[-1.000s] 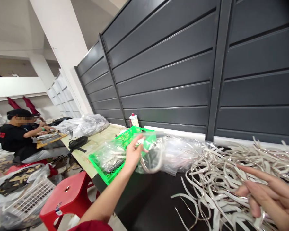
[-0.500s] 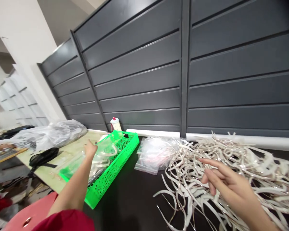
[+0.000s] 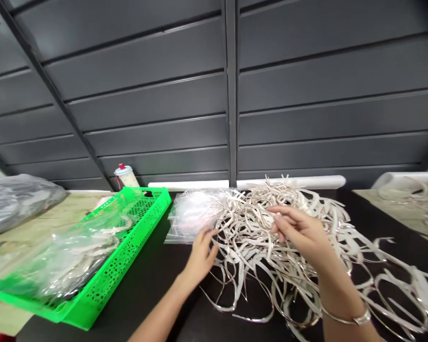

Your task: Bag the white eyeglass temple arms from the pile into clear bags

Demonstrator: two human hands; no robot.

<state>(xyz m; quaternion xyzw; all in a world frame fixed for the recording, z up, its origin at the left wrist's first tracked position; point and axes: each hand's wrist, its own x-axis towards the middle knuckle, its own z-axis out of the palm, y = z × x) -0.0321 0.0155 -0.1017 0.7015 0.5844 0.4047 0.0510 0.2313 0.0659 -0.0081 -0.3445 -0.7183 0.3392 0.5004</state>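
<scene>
Curved strips [image 3: 251,225]: tangled, bowed long axes pointing every way
Left hand [image 3: 199,256]: fingers parted, unclenched
Right hand [image 3: 301,233]: curled, cannot tell if grasping

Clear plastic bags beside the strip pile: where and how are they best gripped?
Probably pinch the bags at their near-left edge, coming from the person's side with the left hand. They lie low and flat on the black tabletop with that edge exposed, while pale strips crowd their right side.
</scene>
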